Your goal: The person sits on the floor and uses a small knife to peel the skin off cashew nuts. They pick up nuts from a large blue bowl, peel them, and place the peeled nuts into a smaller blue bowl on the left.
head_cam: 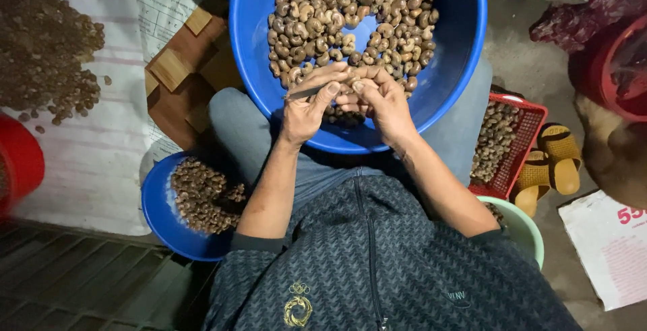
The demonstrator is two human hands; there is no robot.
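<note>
Dark patterned zip-front top (377, 263) with short sleeves, gold emblem, over grey trousers (236, 129).

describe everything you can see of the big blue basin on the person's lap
The big blue basin is round, smooth and glossy, plastic by its look, with sloping walls and a rolled rim. It rests level on the person's lap, its top edge cut off by the picture. Pale curved cashew nuts cover most of its bottom, with bare blue showing in one patch among them and on the walls. The left hand, holding a thin blade-like tool, and the right hand meet over its near side.
</note>
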